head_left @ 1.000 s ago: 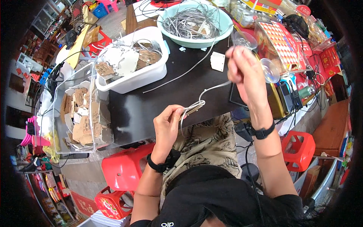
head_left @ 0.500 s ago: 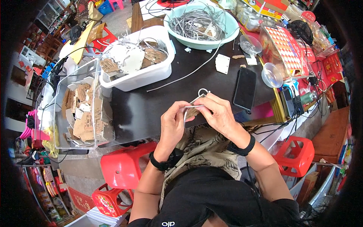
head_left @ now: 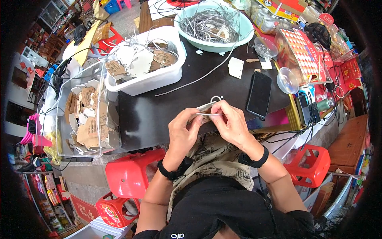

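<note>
Above the table's near edge, both my hands are closed around a small brown-and-white cardboard piece (head_left: 206,106) and a light grey cord (head_left: 205,114). My left hand (head_left: 182,129) grips the card's left side between thumb and fingers. With thumb and forefinger, my right hand (head_left: 232,123) pinches the cord, which runs across between the two hands. A small loop of cord stands out past the right fingertips. Fingers hide much of the card, so how the cord passes through it cannot be seen.
Left stand a clear box (head_left: 99,135) and a white tub (head_left: 147,85), both full of cardboard pieces. A pale green basin (head_left: 223,47) of grey cords is beyond. A loose cord, white card (head_left: 235,67), black phone (head_left: 259,94) and clear bowls lie rightward. Red stools (head_left: 127,175) flank me.
Both hands have shifted slightly, and the left thumb has moved up against the piece. The card shows flatter and the cord now lies more level between the hands.
</note>
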`<state>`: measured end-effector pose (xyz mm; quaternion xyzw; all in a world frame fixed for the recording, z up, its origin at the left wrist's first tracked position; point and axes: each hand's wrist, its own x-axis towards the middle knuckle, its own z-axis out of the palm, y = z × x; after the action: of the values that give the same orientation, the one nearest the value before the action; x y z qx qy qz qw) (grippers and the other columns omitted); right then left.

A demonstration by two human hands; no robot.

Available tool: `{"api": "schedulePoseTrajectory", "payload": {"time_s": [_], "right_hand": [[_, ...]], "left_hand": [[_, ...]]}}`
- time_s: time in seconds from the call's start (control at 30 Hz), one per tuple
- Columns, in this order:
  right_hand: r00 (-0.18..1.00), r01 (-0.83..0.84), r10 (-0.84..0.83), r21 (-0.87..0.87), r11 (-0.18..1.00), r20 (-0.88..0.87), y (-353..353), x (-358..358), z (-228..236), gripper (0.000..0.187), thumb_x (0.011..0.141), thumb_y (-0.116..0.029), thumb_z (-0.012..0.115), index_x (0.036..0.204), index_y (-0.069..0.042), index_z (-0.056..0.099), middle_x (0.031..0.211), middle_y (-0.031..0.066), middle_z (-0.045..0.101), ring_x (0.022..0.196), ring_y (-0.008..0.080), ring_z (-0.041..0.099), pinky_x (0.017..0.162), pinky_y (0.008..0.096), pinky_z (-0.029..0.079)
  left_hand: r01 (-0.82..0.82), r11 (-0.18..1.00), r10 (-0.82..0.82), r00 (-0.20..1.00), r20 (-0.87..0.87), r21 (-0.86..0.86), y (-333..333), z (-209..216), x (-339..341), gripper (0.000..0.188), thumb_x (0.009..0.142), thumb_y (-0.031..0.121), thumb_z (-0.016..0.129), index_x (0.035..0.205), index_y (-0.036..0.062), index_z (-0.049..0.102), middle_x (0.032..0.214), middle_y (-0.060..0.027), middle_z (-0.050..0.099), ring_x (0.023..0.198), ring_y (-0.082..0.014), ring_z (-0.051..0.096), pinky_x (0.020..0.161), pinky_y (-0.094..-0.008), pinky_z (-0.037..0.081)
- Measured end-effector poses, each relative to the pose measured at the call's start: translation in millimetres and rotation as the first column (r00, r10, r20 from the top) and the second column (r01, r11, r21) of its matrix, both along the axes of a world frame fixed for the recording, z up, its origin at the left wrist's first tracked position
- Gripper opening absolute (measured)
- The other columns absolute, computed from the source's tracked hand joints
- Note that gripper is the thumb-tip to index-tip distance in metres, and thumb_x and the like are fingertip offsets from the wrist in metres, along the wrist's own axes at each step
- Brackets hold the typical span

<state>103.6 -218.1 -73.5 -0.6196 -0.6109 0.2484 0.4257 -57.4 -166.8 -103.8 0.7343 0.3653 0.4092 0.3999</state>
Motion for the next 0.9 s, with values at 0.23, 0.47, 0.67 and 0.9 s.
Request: {"api": "schedulePoseTrajectory", "payload": {"time_s": [0.23, 0.47, 0.67, 0.9], "right_hand": [[0.93, -0.156, 0.058, 0.248, 0.956, 0.363, -7, -8, -10, 0.014, 0.081, -0.01, 0.063, 0.094, -0.006, 0.058, 0.074, 0.0088, 0.056, 0.073, 0.027, 0.058, 0.069, 0.0389, 0.042], [0.99, 0.028, -0.05, 0.163, 0.986, 0.13, -10, -12, -3, 0.017, 0.084, -0.003, 0.059, 0.1, -0.002, 0.057, 0.081, 0.0155, 0.062, 0.067, 0.0339, 0.062, 0.058, 0.0398, 0.049], [0.987, 0.106, -0.13, 0.226, 0.968, 0.093, -9, -13, -10, 0.008, 0.082, -0.008, 0.066, 0.087, -0.003, 0.062, 0.073, 0.0121, 0.064, 0.061, 0.0269, 0.064, 0.053, 0.0355, 0.049], [0.971, 0.178, -0.202, 0.173, 0.969, 0.131, -9, -15, -8, 0.009, 0.081, -0.009, 0.068, 0.083, -0.004, 0.062, 0.068, 0.0109, 0.064, 0.057, 0.0243, 0.064, 0.05, 0.0331, 0.049]], "left_hand": [[-0.065, 0.994, 0.067, 0.997, 0.028, -0.085, -3, 1, 3, 0.013, 0.084, -0.003, 0.062, 0.096, -0.001, 0.063, 0.085, -0.0022, 0.063, 0.076, -0.0071, 0.059, 0.065, -0.0215, 0.046], [-0.086, 0.971, 0.132, 0.971, 0.2, -0.222, -2, -16, 4, 0.012, 0.084, -0.005, 0.063, 0.096, -0.0031, 0.063, 0.102, -0.0083, 0.062, 0.088, -0.0116, 0.063, 0.073, -0.0239, 0.055], [-0.063, 0.958, 0.136, 0.958, 0.251, -0.28, -4, -20, 8, 0.011, 0.086, -0.003, 0.062, 0.097, -0.004, 0.061, 0.099, -0.0084, 0.063, 0.087, -0.0118, 0.063, 0.075, -0.0272, 0.059], [-0.064, 0.949, 0.146, 0.957, 0.25, -0.309, -7, -11, 10, 0.008, 0.087, -0.002, 0.063, 0.095, -0.0027, 0.06, 0.089, -0.0064, 0.066, 0.078, -0.0091, 0.063, 0.07, -0.0234, 0.055]]}}
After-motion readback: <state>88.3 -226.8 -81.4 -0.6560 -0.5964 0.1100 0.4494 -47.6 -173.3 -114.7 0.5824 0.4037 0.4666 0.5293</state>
